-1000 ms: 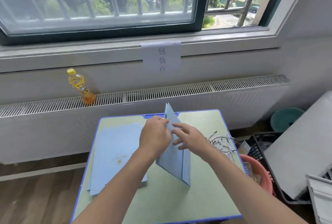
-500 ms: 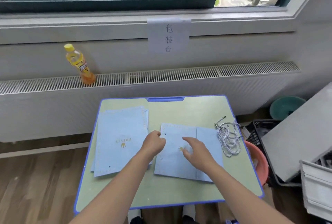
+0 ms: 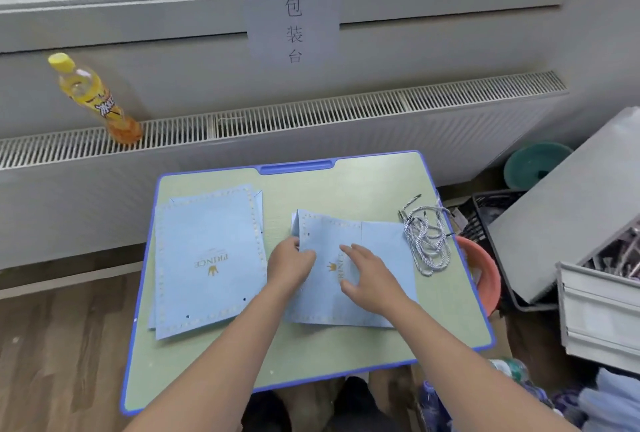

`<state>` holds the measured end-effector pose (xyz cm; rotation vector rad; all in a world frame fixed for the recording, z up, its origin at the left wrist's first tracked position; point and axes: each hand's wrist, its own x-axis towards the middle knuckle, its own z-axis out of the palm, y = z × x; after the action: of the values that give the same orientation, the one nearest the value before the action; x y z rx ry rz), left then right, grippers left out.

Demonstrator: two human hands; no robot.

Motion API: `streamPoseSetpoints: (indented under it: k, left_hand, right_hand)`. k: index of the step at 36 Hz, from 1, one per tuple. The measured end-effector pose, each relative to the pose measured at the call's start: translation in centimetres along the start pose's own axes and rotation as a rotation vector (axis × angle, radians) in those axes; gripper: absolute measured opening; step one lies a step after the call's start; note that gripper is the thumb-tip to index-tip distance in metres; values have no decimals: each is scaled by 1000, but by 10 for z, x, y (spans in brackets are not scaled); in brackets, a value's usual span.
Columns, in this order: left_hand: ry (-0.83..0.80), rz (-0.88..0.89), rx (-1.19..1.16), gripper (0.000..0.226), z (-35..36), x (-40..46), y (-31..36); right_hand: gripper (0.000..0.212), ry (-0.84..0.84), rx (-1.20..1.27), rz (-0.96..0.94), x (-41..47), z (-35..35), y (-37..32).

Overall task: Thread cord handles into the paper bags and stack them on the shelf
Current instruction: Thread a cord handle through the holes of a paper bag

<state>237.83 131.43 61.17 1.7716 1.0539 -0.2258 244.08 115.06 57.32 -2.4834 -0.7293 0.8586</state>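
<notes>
A flat blue bag (image 3: 377, 258) lies on the desk (image 3: 346, 182), its punched holes bare and no cord in it. The left hand (image 3: 290, 267) pinches the bag's left edge with curled fingers; the right hand (image 3: 367, 270) rests on the bag's printed face, fingers spread and loosely bent, holding nothing. Just right of the bag sits a loose bundle of cords (image 3: 426, 235), untouched. Left of the bag, a stack (image 3: 207, 258) of more flat bags waits, also with open holes. Beyond the bag, a bottle (image 3: 95, 100) stands on the radiator ledge under a paper sign (image 3: 292, 21). By my reading the work is barely begun: no bag visibly carries a handle, none is stacked, and no shelf can be made out for certain.
</notes>
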Motion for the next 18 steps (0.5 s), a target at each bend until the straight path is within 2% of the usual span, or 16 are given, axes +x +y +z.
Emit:
streamPoseSetpoints:
  k: [1,5,7,12,18]
  left_hand:
    - [-13,43,20,9,2,-1,3]
    - [40,107,39,32,6,-1,2]
    - [80,101,48,34,4,-1,-3]
    - [124,95,54,32,4,1,-9]
    - [142,40,23,26,7,4,-11]
  right_hand:
    - [68,4,19,-9,1,-3,1]
    - [62,75,193,36,8,-21,6]
    - [56,142,242,83,15,-36,12]
    - [48,294,209,172,40,-73,35]
    - [40,353,74,250,74,-95,71]
